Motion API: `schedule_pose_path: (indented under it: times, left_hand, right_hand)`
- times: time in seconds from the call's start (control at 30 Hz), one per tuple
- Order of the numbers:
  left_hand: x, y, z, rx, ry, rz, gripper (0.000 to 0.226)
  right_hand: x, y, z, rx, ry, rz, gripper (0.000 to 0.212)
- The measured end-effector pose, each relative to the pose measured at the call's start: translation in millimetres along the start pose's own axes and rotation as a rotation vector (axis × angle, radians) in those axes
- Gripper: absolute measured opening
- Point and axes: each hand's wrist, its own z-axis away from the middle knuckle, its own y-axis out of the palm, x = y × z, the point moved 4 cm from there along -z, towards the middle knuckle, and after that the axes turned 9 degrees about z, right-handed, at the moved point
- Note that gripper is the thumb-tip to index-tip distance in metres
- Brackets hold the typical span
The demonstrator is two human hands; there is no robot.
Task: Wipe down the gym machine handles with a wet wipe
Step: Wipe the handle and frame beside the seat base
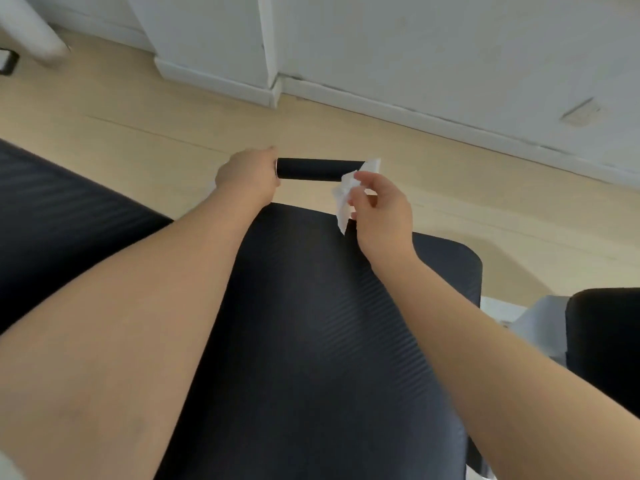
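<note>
A black cylindrical machine handle point(313, 170) runs left to right just beyond the far edge of a black padded seat point(311, 341). My left hand point(247, 174) grips the handle's left end, where a thin metal ring shows. My right hand point(379, 209) pinches a crumpled white wet wipe point(348, 192) at the handle's right end. The wipe touches or overlaps that end and hangs down over the seat's edge. What lies under my left palm is hidden.
A second black pad point(52, 220) sits at the left and another point(602, 341) at the right beside a grey-white frame part point(540, 320). Beyond is light wooden floor point(173, 116), a white wall with skirting point(415, 112), and a white post point(31, 26) at the top left.
</note>
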Motion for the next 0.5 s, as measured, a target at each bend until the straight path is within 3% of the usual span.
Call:
schedule_pose_path:
  times: [0.13,0.3,0.5]
  left_hand:
    - [-4,-1,-18,0.06,-0.037,-0.132,0.028]
    - [-4,4,-22,-0.04,-0.01,-0.137,0.021]
    - [0,4,-22,-0.056,-0.051,-0.096,0.02]
  right_hand:
    - [27,21,-34,-0.008,-0.186,0.28,0.033]
    - [37,69,-66,0.19,-0.513,0.957,0.035]
    - [52,97,-81,0.394,-0.704,1.124,0.031]
